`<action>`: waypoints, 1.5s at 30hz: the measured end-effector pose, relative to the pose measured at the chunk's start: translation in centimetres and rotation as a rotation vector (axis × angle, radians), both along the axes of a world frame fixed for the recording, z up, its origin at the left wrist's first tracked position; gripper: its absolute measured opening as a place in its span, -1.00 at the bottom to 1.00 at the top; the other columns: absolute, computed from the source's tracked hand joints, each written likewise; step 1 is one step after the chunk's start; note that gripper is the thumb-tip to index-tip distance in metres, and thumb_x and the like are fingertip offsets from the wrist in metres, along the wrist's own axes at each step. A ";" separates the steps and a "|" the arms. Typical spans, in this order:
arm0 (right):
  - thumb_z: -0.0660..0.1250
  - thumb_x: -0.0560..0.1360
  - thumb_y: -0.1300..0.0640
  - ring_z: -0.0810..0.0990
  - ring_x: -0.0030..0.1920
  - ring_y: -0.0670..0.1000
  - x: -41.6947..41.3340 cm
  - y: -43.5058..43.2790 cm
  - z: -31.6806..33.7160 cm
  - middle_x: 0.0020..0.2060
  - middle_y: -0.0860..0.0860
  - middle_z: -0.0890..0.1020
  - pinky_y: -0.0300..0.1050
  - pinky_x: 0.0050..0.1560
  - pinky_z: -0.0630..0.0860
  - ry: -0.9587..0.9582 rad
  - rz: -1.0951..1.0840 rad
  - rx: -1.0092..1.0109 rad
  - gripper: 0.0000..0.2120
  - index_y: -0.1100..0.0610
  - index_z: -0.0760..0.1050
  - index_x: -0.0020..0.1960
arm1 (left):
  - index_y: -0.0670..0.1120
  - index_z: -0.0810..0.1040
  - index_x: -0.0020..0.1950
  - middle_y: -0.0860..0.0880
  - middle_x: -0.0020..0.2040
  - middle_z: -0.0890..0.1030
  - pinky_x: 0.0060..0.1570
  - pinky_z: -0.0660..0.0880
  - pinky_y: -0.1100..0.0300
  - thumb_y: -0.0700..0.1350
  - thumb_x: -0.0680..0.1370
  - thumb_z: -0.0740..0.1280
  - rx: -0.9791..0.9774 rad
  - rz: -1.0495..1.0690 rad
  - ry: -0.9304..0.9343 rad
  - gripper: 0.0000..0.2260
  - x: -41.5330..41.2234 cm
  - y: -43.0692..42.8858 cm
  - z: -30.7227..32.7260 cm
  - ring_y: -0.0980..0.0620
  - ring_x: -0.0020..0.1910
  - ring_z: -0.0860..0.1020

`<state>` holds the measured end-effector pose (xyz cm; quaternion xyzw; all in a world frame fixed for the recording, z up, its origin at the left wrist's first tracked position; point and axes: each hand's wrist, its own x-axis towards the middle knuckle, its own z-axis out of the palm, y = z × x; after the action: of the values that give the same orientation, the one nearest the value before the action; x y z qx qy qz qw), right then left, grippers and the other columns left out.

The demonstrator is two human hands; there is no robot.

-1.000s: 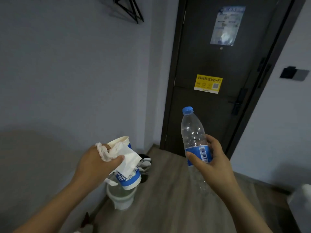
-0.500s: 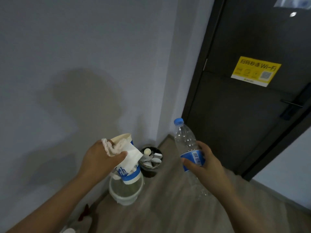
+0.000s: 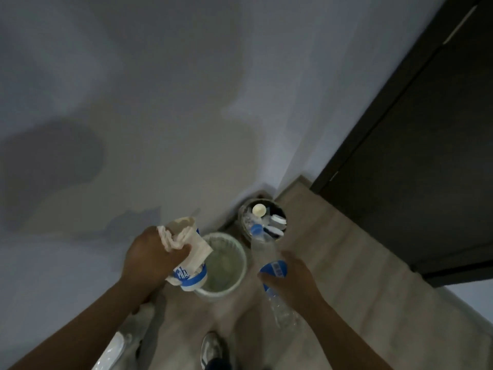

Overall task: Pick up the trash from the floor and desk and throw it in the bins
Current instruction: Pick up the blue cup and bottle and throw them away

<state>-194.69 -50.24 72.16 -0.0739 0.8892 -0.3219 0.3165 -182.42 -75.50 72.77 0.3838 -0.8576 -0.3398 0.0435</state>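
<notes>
Above two bins (image 3: 241,265), left hand (image 3: 149,259) gripping cup and tissue (image 3: 186,252), right hand (image 3: 292,280) gripping bottle (image 3: 269,265)

Hands grip cup (image 3: 190,259) and bottle (image 3: 269,263) (over bins).

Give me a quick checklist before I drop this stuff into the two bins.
1. Left hand grip on paper cup and tissue: ok.
2. Right hand grip on plastic bottle: ok.
3. Cup over white bin: ok, at its left rim.
4. Bottle cap end toward dark bin: ok.
5. Room left in dark bin: cannot tell, it looks nearly full.
6. White bin has room: ok.
</notes>
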 end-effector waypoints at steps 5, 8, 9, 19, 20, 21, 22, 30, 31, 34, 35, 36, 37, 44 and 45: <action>0.45 0.35 -0.14 0.47 0.01 -0.03 -3.4 -4.1 -9.0 0.16 0.05 0.49 -0.18 -0.11 0.39 -0.121 0.111 0.167 -0.31 0.10 0.29 0.36 | -0.13 0.52 -0.27 -0.05 -0.36 0.57 -0.41 0.38 0.23 0.05 0.34 0.50 -0.036 0.085 -0.108 -0.72 -1.5 -1.7 -6.8 0.00 -0.37 0.54; 0.44 0.35 -0.15 0.48 -0.05 -0.04 -5.0 -6.1 -16.1 0.00 -0.03 0.46 -0.19 -0.17 0.41 -0.229 0.134 0.230 -0.36 0.08 0.31 0.30 | -0.14 0.50 -0.15 -0.06 -0.26 0.59 -0.27 0.51 0.13 0.11 0.34 0.49 0.023 0.144 -0.205 -0.64 -2.2 -2.2 -12.4 -0.05 -0.26 0.58; 0.44 0.35 -0.15 0.48 -0.07 -0.04 -5.4 -6.6 -18.3 -0.03 -0.04 0.44 -0.19 -0.19 0.41 -0.268 0.138 0.252 -0.38 0.08 0.32 0.28 | -0.14 0.49 -0.12 -0.06 -0.23 0.59 -0.20 0.52 0.11 0.12 0.33 0.49 0.042 0.157 -0.228 -0.61 -2.3 -2.2 -14.4 -0.06 -0.22 0.58; 0.39 0.43 -0.07 0.57 0.02 0.05 -7.1 -9.6 -34.0 0.10 0.07 0.52 -0.11 -0.14 0.52 -0.357 0.204 0.357 -0.44 0.16 0.30 0.31 | -0.08 0.51 -0.12 0.00 -0.24 0.60 -0.40 0.36 0.24 0.08 0.30 0.51 0.133 0.281 -0.304 -0.67 -3.4 -1.6 -28.2 0.05 -0.28 0.57; 0.38 0.45 -0.05 0.58 0.05 0.08 -7.1 -9.7 -34.6 0.12 0.10 0.54 -0.10 -0.11 0.53 -0.332 0.217 0.358 -0.45 0.17 0.30 0.31 | -0.08 0.52 -0.10 0.00 -0.22 0.60 -0.38 0.36 0.24 0.09 0.29 0.51 0.130 0.281 -0.314 -0.66 -3.6 -1.5 -28.8 0.04 -0.26 0.57; 0.37 0.46 -0.04 0.58 0.06 0.10 -7.2 -9.8 -34.9 0.13 0.12 0.54 -0.11 -0.11 0.52 -0.316 0.226 0.357 -0.47 0.18 0.30 0.30 | -0.08 0.52 -0.09 0.00 -0.21 0.60 -0.37 0.36 0.23 0.09 0.29 0.51 0.130 0.281 -0.327 -0.65 -3.8 -1.5 -29.3 0.02 -0.25 0.57; 0.37 0.47 -0.02 0.58 0.06 0.10 -7.2 -9.9 -35.2 0.13 0.13 0.54 -0.12 -0.14 0.50 -0.309 0.229 0.352 -0.49 0.19 0.31 0.30 | -0.07 0.52 -0.09 0.00 -0.20 0.60 -0.36 0.36 0.23 0.10 0.29 0.51 0.132 0.280 -0.338 -0.65 -4.2 -1.4 -29.5 0.02 -0.24 0.57; 0.41 0.39 0.09 0.59 0.05 0.09 -9.4 -9.7 -35.2 0.10 0.12 0.59 -0.13 -0.10 0.53 -0.309 0.208 0.268 -0.54 0.19 0.41 0.24 | -0.12 0.50 -0.09 -0.03 -0.21 0.58 -0.33 0.37 0.22 0.05 0.31 0.50 0.129 0.266 -0.369 -0.65 -8.1 -1.4 -29.3 0.01 -0.24 0.56; 0.42 0.39 0.09 0.60 0.06 0.09 -9.7 -9.6 -35.1 0.10 0.11 0.60 -0.11 -0.06 0.56 -0.292 0.189 0.256 -0.54 0.19 0.43 0.23 | -0.14 0.50 -0.05 -0.05 -0.17 0.59 -0.30 0.38 0.21 0.05 0.31 0.50 0.117 0.259 -0.369 -0.62 -8.8 -1.5 -29.2 0.00 -0.22 0.55; 0.43 0.40 0.02 0.56 0.15 0.09 -10.9 -8.6 -34.8 0.15 0.11 0.56 -0.07 0.07 0.54 -0.259 0.187 0.256 -0.51 0.17 0.42 0.27 | -0.15 0.49 -0.02 -0.04 -0.16 0.56 -0.35 0.32 0.24 0.04 0.32 0.50 0.080 0.207 -0.355 -0.61 -10.8 -1.3 -28.9 0.03 -0.24 0.50; 0.41 0.41 0.01 0.53 0.19 0.09 -11.6 -8.2 -34.8 0.19 0.11 0.54 -0.08 0.10 0.51 -0.249 0.199 0.269 -0.48 0.16 0.40 0.31 | -0.15 0.48 -0.03 -0.03 -0.18 0.54 -0.39 0.29 0.28 0.04 0.33 0.50 0.077 0.190 -0.351 -0.61 -11.6 -1.1 -28.8 0.05 -0.26 0.48; 0.39 0.43 0.01 0.51 0.23 0.09 -12.3 -7.7 -34.7 0.23 0.11 0.52 -0.09 0.13 0.48 -0.239 0.210 0.285 -0.46 0.15 0.37 0.35 | -0.15 0.48 -0.03 -0.01 -0.20 0.53 -0.41 0.27 0.30 0.04 0.33 0.51 0.080 0.175 -0.348 -0.62 -12.5 -1.0 -28.7 0.07 -0.28 0.47; 0.37 0.44 0.02 0.49 0.26 0.08 -13.1 -7.1 -34.6 0.26 0.10 0.51 -0.10 0.16 0.47 -0.231 0.217 0.302 -0.45 0.14 0.35 0.38 | -0.15 0.47 -0.04 -0.01 -0.21 0.52 -0.41 0.28 0.32 0.04 0.33 0.51 0.088 0.167 -0.344 -0.62 -13.4 -0.7 -28.7 0.08 -0.28 0.47; 0.35 0.47 -0.01 0.50 0.25 0.04 -19.6 -2.4 -34.2 0.25 0.06 0.53 -0.14 0.18 0.46 -0.163 0.168 0.338 -0.50 0.08 0.38 0.37 | -0.20 0.47 0.09 -0.10 -0.06 0.59 -0.06 0.50 0.09 0.04 0.41 0.47 0.182 0.129 -0.314 -0.58 -21.6 2.5 -30.2 -0.07 -0.06 0.57; 0.35 0.47 -0.01 0.50 0.25 0.04 -20.5 -1.8 -34.4 0.25 0.05 0.52 -0.13 0.18 0.47 -0.165 0.146 0.338 -0.51 0.07 0.38 0.36 | -0.22 0.47 0.11 -0.13 -0.03 0.59 -0.01 0.50 0.05 0.05 0.42 0.46 0.170 0.122 -0.312 -0.57 -23.0 3.0 -30.7 -0.11 -0.02 0.57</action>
<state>-215.16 -52.03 37.78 -0.0575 0.8939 -0.1490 0.4188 -205.47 -72.47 42.08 0.4853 -0.7973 -0.3440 -0.1022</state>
